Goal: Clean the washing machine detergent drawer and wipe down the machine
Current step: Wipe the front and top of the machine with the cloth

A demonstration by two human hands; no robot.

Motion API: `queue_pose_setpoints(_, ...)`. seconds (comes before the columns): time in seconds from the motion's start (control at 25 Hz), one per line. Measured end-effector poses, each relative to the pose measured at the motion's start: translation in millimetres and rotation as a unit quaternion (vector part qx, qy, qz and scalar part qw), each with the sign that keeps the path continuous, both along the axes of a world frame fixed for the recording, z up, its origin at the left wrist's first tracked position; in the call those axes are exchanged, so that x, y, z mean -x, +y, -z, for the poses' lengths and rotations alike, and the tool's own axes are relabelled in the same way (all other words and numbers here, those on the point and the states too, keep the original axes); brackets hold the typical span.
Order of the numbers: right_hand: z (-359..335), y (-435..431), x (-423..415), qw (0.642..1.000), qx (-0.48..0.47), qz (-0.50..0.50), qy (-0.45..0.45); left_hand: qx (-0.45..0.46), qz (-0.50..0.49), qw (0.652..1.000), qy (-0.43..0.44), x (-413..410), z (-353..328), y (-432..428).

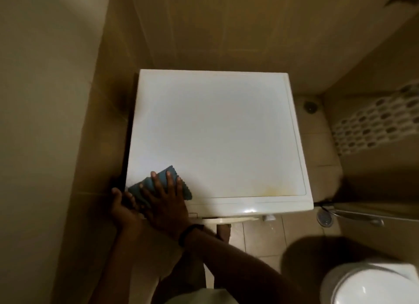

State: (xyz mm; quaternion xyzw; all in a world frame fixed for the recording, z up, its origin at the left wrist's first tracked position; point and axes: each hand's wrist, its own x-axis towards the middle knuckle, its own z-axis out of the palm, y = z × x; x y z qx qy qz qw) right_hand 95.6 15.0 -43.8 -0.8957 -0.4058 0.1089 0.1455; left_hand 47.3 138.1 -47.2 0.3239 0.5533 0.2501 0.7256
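Observation:
I look down on the white top of the washing machine (217, 133), which stands in a tiled corner. A blue cloth (166, 174) lies on its front left corner. My right hand (163, 197), with a black band at the wrist, presses flat on the cloth with straight, spread fingers. My left hand (123, 207) curls round the machine's front left corner at the cloth's edge, thumb down in the gap beside the wall. A yellowish stain (274, 190) marks the top near the front right. The machine's front and the detergent drawer are hidden from this angle.
Tiled walls close in behind and on the left of the machine. A floor drain (310, 106) sits to its right. A spray hose fitting (325, 219) lies on the floor at the front right, and a white toilet (371, 285) fills the lower right corner.

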Motion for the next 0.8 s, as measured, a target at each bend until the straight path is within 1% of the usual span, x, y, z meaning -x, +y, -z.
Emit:
queue_pose_setpoints(0.04,-1,-17,-3,1.0,0.009,0.001,-0.006,-0.033,0.043,0.998,0.021,-1,5,3)
queue_pose_setpoints(0.12,0,-56,-10,0.999,0.041,0.023,-0.012,-0.107,0.14,0.984,0.028,-11,3,2)
queue_pose_setpoints(0.16,-1,-78,-14,0.997,0.053,0.051,-0.008,-0.12,0.168,0.978,0.031,-17,-1,-3)
queue_pose_setpoints(0.32,-5,-154,-22,0.976,0.069,0.204,-0.006,-0.153,0.191,0.967,0.072,-21,-10,-21)
queue_pose_setpoints(0.44,-7,-193,-32,0.94,0.093,0.328,-0.009,-0.166,0.209,0.959,0.096,-19,-6,-23)
queue_pose_setpoints(0.52,-6,-211,-43,0.913,0.104,0.395,-0.009,-0.18,0.231,0.952,0.093,-21,-8,-22)
queue_pose_setpoints(0.64,-2,-233,-64,0.879,0.088,0.469,0.009,-0.175,0.261,0.945,0.086,-22,-8,-18)
queue_pose_setpoints(0.8,6,-274,-89,0.841,0.1,0.532,-0.001,-0.177,0.277,0.937,0.114,-26,-18,-25)
